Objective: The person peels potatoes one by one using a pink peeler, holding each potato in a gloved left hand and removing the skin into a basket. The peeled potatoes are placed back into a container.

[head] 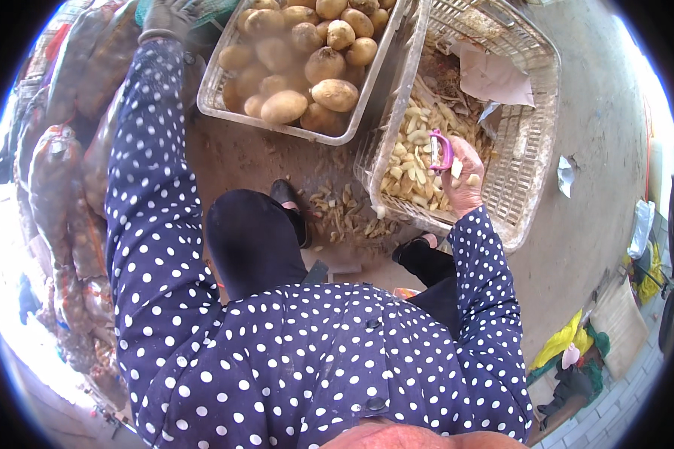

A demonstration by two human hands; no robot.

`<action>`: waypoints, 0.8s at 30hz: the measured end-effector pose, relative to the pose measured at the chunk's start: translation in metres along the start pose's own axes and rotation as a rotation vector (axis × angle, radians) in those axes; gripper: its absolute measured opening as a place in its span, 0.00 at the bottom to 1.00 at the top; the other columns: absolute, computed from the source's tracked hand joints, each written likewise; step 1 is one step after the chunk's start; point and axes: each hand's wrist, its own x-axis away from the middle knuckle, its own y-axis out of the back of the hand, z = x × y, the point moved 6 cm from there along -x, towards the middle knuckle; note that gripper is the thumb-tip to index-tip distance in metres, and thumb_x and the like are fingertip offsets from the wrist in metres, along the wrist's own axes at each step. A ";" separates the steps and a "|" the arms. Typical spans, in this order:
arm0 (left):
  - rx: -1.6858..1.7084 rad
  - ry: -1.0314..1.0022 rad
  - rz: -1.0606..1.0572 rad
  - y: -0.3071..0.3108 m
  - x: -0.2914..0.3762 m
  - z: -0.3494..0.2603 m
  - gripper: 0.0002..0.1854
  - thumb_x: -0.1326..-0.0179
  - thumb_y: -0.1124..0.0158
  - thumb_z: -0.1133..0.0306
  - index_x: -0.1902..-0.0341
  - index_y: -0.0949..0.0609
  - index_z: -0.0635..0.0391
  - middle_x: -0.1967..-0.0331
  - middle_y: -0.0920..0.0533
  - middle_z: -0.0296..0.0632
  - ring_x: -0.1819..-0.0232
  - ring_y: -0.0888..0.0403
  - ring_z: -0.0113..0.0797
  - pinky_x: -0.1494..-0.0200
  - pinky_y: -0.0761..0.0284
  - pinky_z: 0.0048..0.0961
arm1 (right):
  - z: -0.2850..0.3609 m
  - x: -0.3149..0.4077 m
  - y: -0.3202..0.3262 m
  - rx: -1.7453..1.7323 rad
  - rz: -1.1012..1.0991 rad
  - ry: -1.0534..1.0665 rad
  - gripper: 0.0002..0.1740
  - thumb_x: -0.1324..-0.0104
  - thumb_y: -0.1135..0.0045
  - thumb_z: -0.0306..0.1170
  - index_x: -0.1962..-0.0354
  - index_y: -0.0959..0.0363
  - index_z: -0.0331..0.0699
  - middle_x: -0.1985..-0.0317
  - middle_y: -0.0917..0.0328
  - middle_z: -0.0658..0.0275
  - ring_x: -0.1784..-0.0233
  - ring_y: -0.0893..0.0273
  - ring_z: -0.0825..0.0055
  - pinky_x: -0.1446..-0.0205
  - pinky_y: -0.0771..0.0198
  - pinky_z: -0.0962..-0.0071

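Note:
My right hand [465, 177] is closed around a purple peeler [446, 152], with bits of pale peel stuck to the fingers. It hangs over a worn white plastic crate [517, 185] partly filled with peelings [418, 163]. My left hand [167, 19], in a grey glove, reaches to the top edge of the view beside green mesh [216, 10]. Its fingers are partly cut off, so I cannot tell whether it holds anything. Just right of that arm, a second plastic crate [292, 133] contains several potatoes [335, 95]; a blurry haze covers part of them.
Full mesh sacks [62, 185] are piled along the left. Scattered peelings [348, 216] lie on the dirty floor between my shoes [285, 193]. Brown paper [494, 76] rests inside the peelings crate. At lower right are yellow bags [559, 342] and a flat pale board [618, 325].

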 end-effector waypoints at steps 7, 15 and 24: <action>-1.800 0.021 0.793 -0.136 0.177 0.140 0.27 0.46 0.28 0.50 0.47 0.18 0.54 0.48 0.17 0.48 0.46 0.20 0.46 0.43 0.24 0.40 | -0.001 0.001 0.000 0.011 0.064 -0.030 0.14 0.50 0.36 0.23 0.65 0.27 0.36 0.67 0.25 0.54 0.62 0.25 0.51 0.57 0.28 0.64; -1.898 -0.042 0.576 -0.130 0.190 0.143 0.28 0.48 0.29 0.55 0.45 0.21 0.57 0.47 0.19 0.53 0.43 0.21 0.53 0.40 0.24 0.44 | 0.001 0.009 0.014 0.011 0.039 -0.023 0.15 0.50 0.35 0.22 0.63 0.26 0.37 0.66 0.24 0.56 0.60 0.23 0.53 0.56 0.27 0.64; 0.350 0.178 -0.156 -0.023 0.226 0.036 0.29 0.40 0.33 0.56 0.40 0.22 0.60 0.50 0.16 0.43 0.49 0.18 0.39 0.46 0.20 0.36 | -0.036 0.001 -0.039 -0.162 0.173 -0.371 0.14 0.40 0.40 0.22 0.55 0.20 0.36 0.61 0.15 0.56 0.59 0.16 0.66 0.52 0.23 0.69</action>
